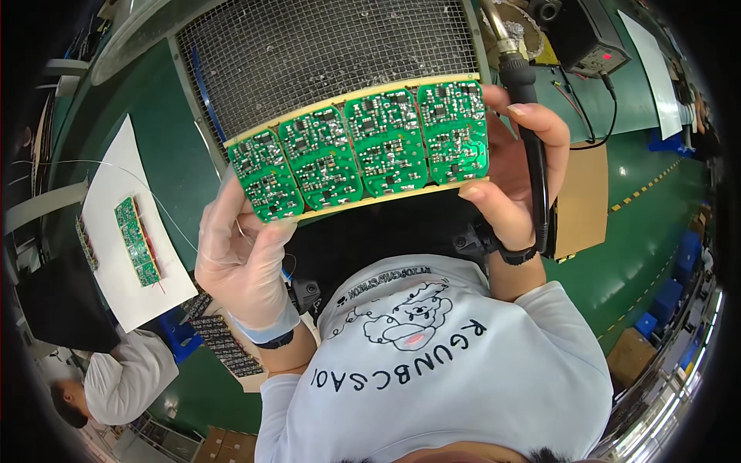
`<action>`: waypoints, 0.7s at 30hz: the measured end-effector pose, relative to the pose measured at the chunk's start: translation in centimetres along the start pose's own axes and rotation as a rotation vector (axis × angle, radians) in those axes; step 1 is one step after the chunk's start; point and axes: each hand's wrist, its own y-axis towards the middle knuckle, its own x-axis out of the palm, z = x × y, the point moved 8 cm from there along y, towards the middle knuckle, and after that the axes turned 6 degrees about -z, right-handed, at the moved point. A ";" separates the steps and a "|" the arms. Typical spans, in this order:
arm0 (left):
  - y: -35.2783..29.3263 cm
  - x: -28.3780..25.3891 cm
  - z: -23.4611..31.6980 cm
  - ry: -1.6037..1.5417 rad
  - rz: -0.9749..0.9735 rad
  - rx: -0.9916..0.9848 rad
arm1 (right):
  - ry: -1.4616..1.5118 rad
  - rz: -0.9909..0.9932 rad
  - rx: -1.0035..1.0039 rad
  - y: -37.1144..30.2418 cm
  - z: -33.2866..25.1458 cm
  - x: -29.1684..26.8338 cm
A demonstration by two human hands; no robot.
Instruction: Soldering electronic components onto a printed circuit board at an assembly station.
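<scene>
A panel of several joined green circuit boards [386, 139], dotted with small components and solder, is held up over the near edge of the mesh. My left hand [251, 258], in a clear glove, pinches its left end between thumb and fingers. At the other end, my bare right hand [532, 147] grips the panel's right edge, thumb at the lower corner and fingers at the upper one. A black-handled soldering iron [534, 154] also lies across that hand, its metal end pointing away from me. The fingers behind the panel are partly hidden.
A wire mesh filter [324, 62] stands behind the panel. Another board strip [137, 241] lies on a white sheet [166, 289] at left. At far right are a soldering station [590, 42] and its cable; cardboard [583, 201] lies nearer. A person [127, 378] sits lower left.
</scene>
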 end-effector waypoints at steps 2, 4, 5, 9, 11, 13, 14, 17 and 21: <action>0.0 -0.1 -0.1 -0.010 0.011 0.024 | -0.009 -0.001 0.006 -0.1 0.0 0.0; -0.1 -0.1 -0.2 -0.009 0.008 0.022 | -0.011 0.001 0.009 -0.1 -0.1 -0.1; -0.1 -0.1 -0.3 -0.007 0.009 0.021 | -0.021 -0.002 0.010 -0.2 -0.1 0.0; -0.1 -0.2 -0.4 -0.008 0.018 0.026 | -0.006 0.003 -0.009 -0.2 -0.2 0.0; -0.1 -0.3 -0.3 -0.007 0.024 0.029 | 0.002 -0.010 -0.016 -0.2 -0.2 0.0; -0.1 -0.3 -0.3 0.002 0.033 0.027 | 0.006 -0.017 -0.020 -0.2 -0.1 0.0; -0.1 -0.3 -0.3 0.006 0.038 0.026 | 0.009 -0.015 -0.019 -0.3 0.0 0.0; -0.1 -0.2 -0.2 0.029 0.030 0.028 | 0.014 -0.008 -0.018 -0.5 0.1 -0.4; 0.0 -0.1 -0.2 0.054 0.005 0.028 | -0.058 -0.130 0.042 -0.5 0.3 -0.1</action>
